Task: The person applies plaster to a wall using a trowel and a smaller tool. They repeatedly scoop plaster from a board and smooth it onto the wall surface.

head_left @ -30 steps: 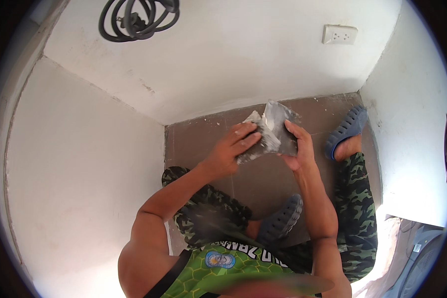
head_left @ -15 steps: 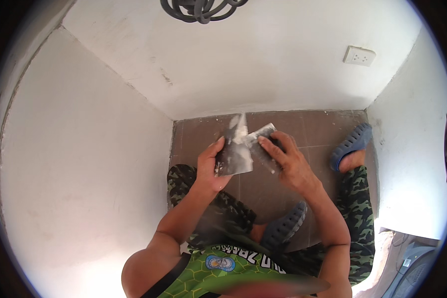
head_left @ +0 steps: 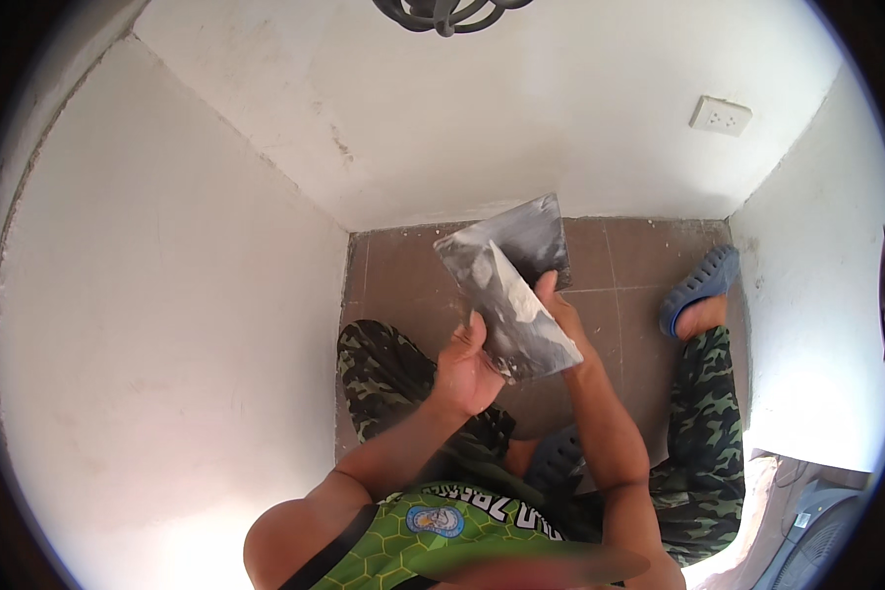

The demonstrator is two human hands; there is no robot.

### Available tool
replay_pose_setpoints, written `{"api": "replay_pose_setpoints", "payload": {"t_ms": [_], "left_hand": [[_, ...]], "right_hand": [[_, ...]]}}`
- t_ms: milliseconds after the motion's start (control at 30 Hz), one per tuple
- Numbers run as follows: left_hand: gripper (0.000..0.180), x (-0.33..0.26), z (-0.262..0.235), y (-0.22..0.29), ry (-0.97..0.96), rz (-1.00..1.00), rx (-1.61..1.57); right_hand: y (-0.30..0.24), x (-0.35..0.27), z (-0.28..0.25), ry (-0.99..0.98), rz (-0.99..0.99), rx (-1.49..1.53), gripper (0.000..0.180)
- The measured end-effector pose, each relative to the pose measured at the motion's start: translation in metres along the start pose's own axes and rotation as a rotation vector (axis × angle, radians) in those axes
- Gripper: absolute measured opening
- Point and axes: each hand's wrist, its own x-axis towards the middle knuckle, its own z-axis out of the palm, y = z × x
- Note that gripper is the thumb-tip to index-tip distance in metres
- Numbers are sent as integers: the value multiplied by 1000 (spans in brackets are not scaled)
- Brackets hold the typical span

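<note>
My left hand [head_left: 468,372] grips a flat rectangular putty blade [head_left: 492,295] from below, its thumb on the near side. A ridge of wet white putty [head_left: 523,295] lies across that blade's dark, smeared face. Behind it, my right hand [head_left: 560,307] is closed on a second flat blade [head_left: 529,231], greyish and streaked with white, thumb on its face. The two blades overlap, the left one in front, partly hiding the right one and the right hand's fingers. Both are held above the floor, close to the far wall.
White walls [head_left: 138,275] rise on three sides, and a socket [head_left: 722,116] is on the far one. White specks dot the brown tiled floor [head_left: 600,251]. My bent legs in camouflage trousers and blue clogs [head_left: 698,285] flank the space. A fan [head_left: 821,541] stands lower right.
The right blade has swung from beside the left one to behind it, farther up. My left hand has moved right and nearer, and its blade has turned, leaving putty in a slanting ridge.
</note>
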Motion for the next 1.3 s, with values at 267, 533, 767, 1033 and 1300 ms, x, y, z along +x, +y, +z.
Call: {"api": "replay_pose_setpoints", "payload": {"t_ms": [267, 533, 767, 1033, 1300], "left_hand": [[48, 24, -12, 19, 19, 380, 246], [36, 30, -38, 111, 494, 864, 648], [30, 26, -39, 77, 430, 340, 329], [23, 23, -29, 79, 456, 28, 186], [28, 12, -40, 113, -231, 865, 1190]], "right_hand": [[56, -2, 19, -86, -250, 115, 51], [-14, -30, -13, 184, -633, 460, 32], [-19, -9, -7, 708, -433, -254, 39], [-22, -5, 9, -215, -700, -1211, 43], [22, 14, 39, 336, 202, 398, 41]]}}
